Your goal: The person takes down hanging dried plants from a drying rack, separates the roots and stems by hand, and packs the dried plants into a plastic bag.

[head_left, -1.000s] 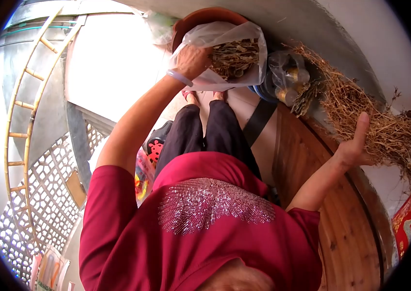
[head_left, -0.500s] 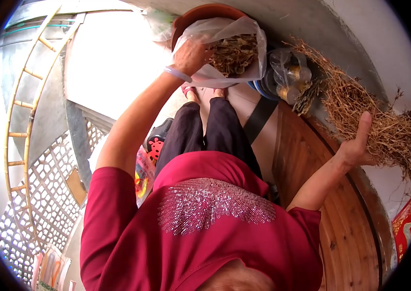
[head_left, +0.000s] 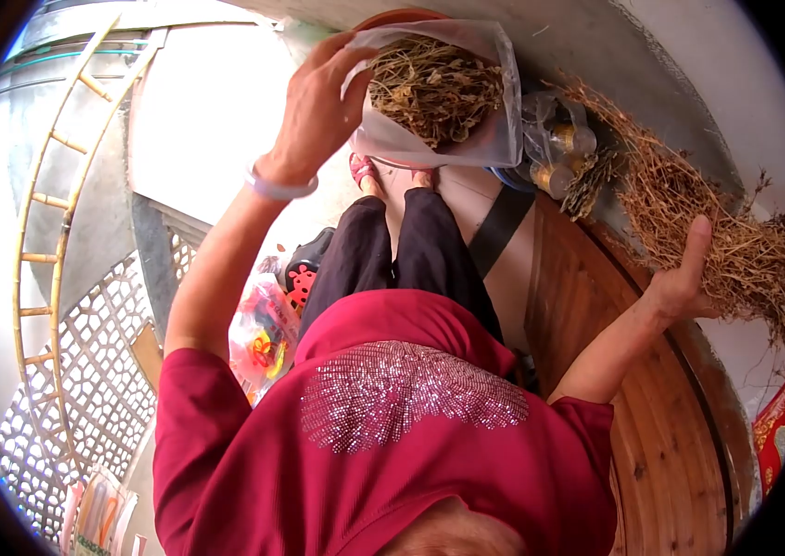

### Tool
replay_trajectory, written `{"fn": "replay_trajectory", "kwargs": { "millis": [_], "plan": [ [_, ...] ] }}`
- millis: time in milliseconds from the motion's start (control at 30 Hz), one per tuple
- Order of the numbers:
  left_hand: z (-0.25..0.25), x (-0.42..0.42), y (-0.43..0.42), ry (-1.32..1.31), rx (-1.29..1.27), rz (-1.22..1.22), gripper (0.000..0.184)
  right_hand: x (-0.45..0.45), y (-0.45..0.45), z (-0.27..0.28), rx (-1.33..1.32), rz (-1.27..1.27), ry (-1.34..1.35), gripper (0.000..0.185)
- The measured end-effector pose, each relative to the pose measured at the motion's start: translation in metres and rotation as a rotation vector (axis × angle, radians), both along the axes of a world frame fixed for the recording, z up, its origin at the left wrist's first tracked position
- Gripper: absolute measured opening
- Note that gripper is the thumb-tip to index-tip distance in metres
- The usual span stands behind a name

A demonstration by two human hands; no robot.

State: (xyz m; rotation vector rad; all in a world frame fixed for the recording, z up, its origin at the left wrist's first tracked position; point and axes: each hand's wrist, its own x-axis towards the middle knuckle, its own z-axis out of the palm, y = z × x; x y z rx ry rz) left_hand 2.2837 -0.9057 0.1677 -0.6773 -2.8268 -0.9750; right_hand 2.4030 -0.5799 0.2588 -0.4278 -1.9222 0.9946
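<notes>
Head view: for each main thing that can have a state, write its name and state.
Plastic bag: open, mouth spread
Dried plants: heaped in the bag
Red-brown tub: partly covered by the bag
Stalk bundle: dry, tangled
Left hand: open, by the bag's edge
Right hand: thumb raised at the stalk bundle, other fingers mostly hidden
Ladder: nobody on it

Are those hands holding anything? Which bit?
The right hand holds the dried stalks by the near side of their thick part; whether the left hand grips the plastic bag, I can't tell.
</notes>
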Motion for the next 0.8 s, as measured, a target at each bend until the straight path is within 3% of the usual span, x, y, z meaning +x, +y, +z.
{"fn": "replay_trajectory", "kwargs": {
  "millis": [133, 200, 267, 333, 367, 467, 800],
  "plan": [
    [0.015, 0.04, -0.003, 0.033, -0.249, 0.116, 0.022, -0.003, -0.004, 0.001, 0.014, 0.018, 0.024, 0.052],
    [0.009, 0.058, -0.004, -0.155, -0.339, 0.169, 0.026, -0.003, -0.006, 0.002, 0.002, 0.035, 0.025, 0.052],
    [-0.003, 0.061, -0.009, -0.487, -0.204, 0.143, 0.033, -0.001, -0.004, 0.001, -0.017, 0.031, -0.005, 0.052],
    [-0.009, 0.06, -0.004, -0.956, 0.285, 0.32, 0.039, -0.004, -0.004, 0.004, -0.004, 0.054, 0.028, 0.053],
    [-0.009, 0.059, -0.001, -1.015, 0.384, 0.347, 0.042, -0.006, -0.005, 0.005, 0.004, 0.065, 0.044, 0.054],
    [-0.019, 0.051, 0.013, -0.887, 0.543, 0.404, 0.046, -0.012, -0.01, 0.013, -0.008, 0.067, 0.098, 0.056],
    [0.104, 0.056, -0.001, -0.763, 0.9, 0.3, 0.05, -0.026, -0.015, 0.027, 0.004, 0.128, 0.127, 0.064]
  ]
}}
